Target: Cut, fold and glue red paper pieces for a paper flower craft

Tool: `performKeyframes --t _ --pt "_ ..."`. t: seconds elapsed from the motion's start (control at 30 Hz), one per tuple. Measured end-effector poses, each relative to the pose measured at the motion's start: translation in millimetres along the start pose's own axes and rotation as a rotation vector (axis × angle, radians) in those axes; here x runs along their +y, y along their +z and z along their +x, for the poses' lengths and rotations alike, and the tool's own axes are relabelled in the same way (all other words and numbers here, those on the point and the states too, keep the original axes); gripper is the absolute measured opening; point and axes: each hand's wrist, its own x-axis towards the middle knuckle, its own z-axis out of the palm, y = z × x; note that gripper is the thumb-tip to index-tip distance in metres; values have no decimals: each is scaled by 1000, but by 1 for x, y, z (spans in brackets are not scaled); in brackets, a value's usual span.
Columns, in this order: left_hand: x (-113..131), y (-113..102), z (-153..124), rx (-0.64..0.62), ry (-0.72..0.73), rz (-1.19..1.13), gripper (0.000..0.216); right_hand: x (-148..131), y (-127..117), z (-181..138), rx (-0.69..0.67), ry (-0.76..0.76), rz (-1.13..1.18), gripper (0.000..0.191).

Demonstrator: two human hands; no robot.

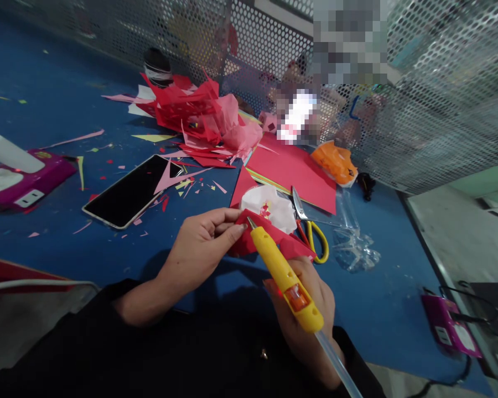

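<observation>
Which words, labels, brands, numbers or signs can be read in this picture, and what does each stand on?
None can be read for certain.
Orange bag: dark marks, too small to read.
Purple device on the left: a yellowish marking on top, too blurred to read.
Bright patch by the mesh: pixelated, unreadable.
Yellow glue gun: no lettering I can make out.

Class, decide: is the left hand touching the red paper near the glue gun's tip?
Touching: the head view shows the left hand pinching the red paper between thumb and fingers.
</observation>
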Motion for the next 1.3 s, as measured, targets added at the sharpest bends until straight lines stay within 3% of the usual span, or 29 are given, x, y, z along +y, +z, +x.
performKeyframes --t 1.3 --pt "-3 0 1 -13 18 -42 27 -1 -1 -2 -19 24 -58 14"
